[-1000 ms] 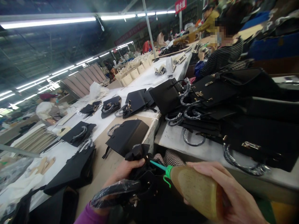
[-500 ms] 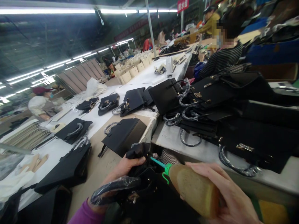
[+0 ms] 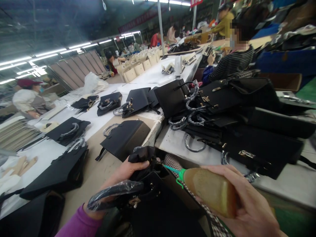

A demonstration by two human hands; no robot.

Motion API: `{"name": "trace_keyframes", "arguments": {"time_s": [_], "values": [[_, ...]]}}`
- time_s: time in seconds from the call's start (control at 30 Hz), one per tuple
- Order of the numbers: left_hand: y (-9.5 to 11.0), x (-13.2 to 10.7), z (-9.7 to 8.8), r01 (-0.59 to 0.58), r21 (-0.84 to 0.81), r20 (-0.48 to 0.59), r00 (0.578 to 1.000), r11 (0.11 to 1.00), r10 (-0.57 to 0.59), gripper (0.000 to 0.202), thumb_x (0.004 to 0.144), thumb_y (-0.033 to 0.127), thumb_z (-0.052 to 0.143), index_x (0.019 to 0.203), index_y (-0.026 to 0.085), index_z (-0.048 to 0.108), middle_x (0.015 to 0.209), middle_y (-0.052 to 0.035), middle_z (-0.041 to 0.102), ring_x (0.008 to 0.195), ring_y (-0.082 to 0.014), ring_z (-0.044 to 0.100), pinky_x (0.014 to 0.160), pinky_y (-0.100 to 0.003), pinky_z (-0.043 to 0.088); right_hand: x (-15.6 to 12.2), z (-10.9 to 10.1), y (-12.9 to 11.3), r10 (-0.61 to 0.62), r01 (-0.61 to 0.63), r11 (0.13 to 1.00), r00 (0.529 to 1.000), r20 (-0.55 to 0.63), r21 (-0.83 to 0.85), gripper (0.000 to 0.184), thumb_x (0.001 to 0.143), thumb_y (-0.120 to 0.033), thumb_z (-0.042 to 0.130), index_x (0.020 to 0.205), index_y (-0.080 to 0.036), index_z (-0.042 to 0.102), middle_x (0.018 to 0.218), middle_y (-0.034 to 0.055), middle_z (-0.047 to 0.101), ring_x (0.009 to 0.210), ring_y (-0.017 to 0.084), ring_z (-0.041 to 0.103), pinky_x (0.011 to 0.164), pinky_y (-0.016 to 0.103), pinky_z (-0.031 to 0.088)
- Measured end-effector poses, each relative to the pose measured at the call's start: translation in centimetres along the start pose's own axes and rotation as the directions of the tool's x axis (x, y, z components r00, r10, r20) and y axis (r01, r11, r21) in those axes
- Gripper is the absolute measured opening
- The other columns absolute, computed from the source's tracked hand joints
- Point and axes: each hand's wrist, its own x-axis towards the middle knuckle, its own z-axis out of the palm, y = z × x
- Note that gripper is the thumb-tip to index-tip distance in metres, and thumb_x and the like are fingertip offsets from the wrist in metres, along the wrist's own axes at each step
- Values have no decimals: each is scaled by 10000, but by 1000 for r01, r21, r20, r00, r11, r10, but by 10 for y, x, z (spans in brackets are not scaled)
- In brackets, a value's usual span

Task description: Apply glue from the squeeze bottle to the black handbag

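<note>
In my right hand [image 3: 247,200] is a squeeze bottle [image 3: 209,189] of brownish, cloudy plastic with a green cap and a thin blue-green nozzle. The nozzle points left, its tip at the upper edge of a black handbag [image 3: 163,207] low in front of me. My left hand [image 3: 130,172] is closed on the bag's upper part, thumb on top. A plastic-wrapped handle [image 3: 116,194] of this bag loops across my left wrist. Gold-coloured hardware shows on its front. The exact spot under the nozzle tip is too dark to make out.
Black handbags [image 3: 125,136] with wrapped handles lie on the table to the left. More are piled on the right-hand table [image 3: 170,144]. Cream bags [image 3: 138,67] stand in rows farther back. A person in a striped top [image 3: 232,62] sits at the right; others work beyond.
The view has shifted slightly right and down. The bottle has drawn a little to the right, and more of the bag's opening shows beneath it. Both hands keep their hold.
</note>
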Motion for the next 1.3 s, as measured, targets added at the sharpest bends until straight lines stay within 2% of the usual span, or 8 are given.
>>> {"name": "trace_keyframes", "arguments": {"time_s": [0.13,0.23,0.43,0.53,0.67,0.87,1.1,1.3], "values": [[-4,5,-1,-75,137,21,997,988,73,418,735,410,911,1084,207,802,1048,-28,803,1043,-253,705,976,-329,514,4,-2,5,-21,22,999,999,41,-24,653,849,-155,710,1445,-243,457,1228,143,654,1093,355,657,937,504,613],[-5,10,-5,-82,221,31,997,972,77,374,759,415,892,1058,211,797,1000,-6,788,967,-219,690,950,-313,498,1,-6,7,-19,26,997,996,85,-79,632,858,-182,699,1439,-238,458,1221,141,658,1113,355,657,941,500,609],[18,15,-3,-110,284,131,988,953,75,347,717,331,897,1011,183,789,894,8,744,878,-195,655,907,-305,489,-4,-16,3,63,-62,984,998,4,-168,516,905,-402,732,1344,-228,525,1118,116,681,978,323,697,915,468,614],[23,19,1,-32,219,169,986,975,-6,321,670,256,909,953,174,780,895,-2,751,884,-212,676,906,-334,514,-2,-18,0,78,-89,969,995,-58,-230,500,948,-517,675,1324,-214,542,1094,110,676,900,288,704,878,418,621],[9,28,4,72,180,218,970,981,-111,351,643,203,924,959,170,775,948,-24,772,903,-221,697,903,-359,541,5,-18,3,84,-73,947,996,24,-313,488,987,-560,604,1301,-193,529,1077,115,677,859,266,713,846,385,625],[-7,40,7,72,101,206,974,992,-92,371,658,183,915,1006,177,787,996,-39,792,942,-223,714,941,-357,538,4,-8,16,39,-13,979,991,125,-204,459,981,-484,655,1306,-195,508,1116,133,674,960,286,700,845,375,610],[-4,41,12,50,147,171,982,988,-76,351,622,215,927,944,172,794,959,-53,804,930,-263,724,929,-390,551,9,0,23,-9,22,996,988,154,-82,536,891,-257,773,1343,-194,492,1159,134,646,1016,287,651,909,375,565],[-1,40,13,35,203,150,986,979,-66,351,629,197,905,961,170,795,1002,-44,799,967,-257,716,944,-371,550,10,2,25,-12,23,998,979,202,-53,569,868,-238,781,1352,-180,486,1164,136,642,1007,277,657,873,355,569]]}}
